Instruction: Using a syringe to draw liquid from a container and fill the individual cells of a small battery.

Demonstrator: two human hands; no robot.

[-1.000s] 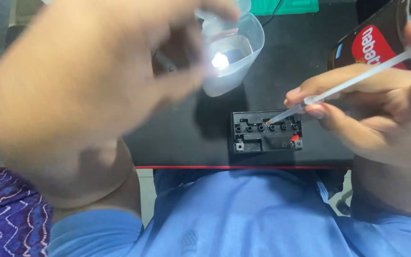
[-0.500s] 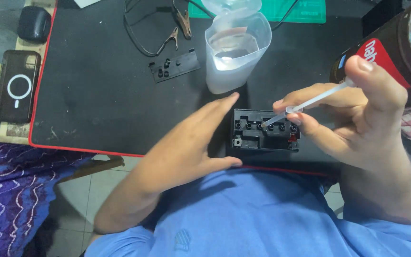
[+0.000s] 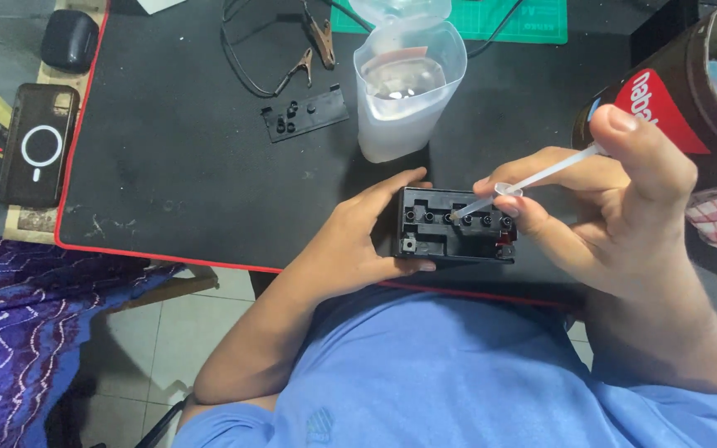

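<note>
Your left hand (image 3: 358, 241) curls half open around the left end of the small black battery (image 3: 456, 226), which sits at the near edge of the black mat (image 3: 176, 166), thumb on the near side and fingers on the far side. Your right hand (image 3: 616, 207) pinches a clear plastic dropper (image 3: 533, 178), thumb on its bulb, tip at one of the battery's top holes. Just beyond stands a clear jug (image 3: 404, 91) of liquid. At far right a dark round tub (image 3: 674, 91) bears a red label with white lettering.
</note>
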